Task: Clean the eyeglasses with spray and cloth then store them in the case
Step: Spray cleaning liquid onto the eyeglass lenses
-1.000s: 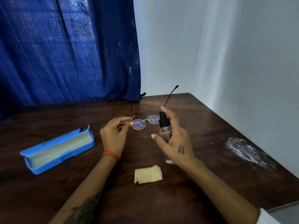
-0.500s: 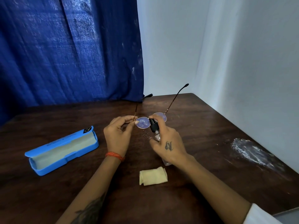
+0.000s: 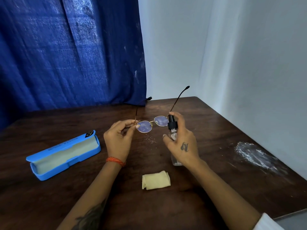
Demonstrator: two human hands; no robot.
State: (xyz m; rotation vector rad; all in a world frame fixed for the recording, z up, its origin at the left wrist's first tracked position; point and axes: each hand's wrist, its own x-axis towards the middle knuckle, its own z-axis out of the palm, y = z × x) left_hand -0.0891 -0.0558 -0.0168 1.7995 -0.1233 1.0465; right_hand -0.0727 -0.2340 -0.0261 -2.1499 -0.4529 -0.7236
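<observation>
The left hand [image 3: 118,141] is pinching the eyeglasses [image 3: 152,124] at their left hinge; the right hand [image 3: 181,143] is gripping the spray bottle [image 3: 172,130], forefinger atop its nozzle.

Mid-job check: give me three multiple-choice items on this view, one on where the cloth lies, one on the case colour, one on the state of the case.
1. The cloth lies:
A. inside the case
B. on the table, nearer the person than both hands
C. over the lenses

2. The case is:
A. blue
B. red
C. black

3. The case is:
A. shut
B. open, no glasses inside
C. open, glasses inside

Key: 1 B, it sits folded on the table. 2 A, its shell is blue. 3 B, the left hand pinches the eyeglasses and the right hand grips the spray bottle.
</observation>
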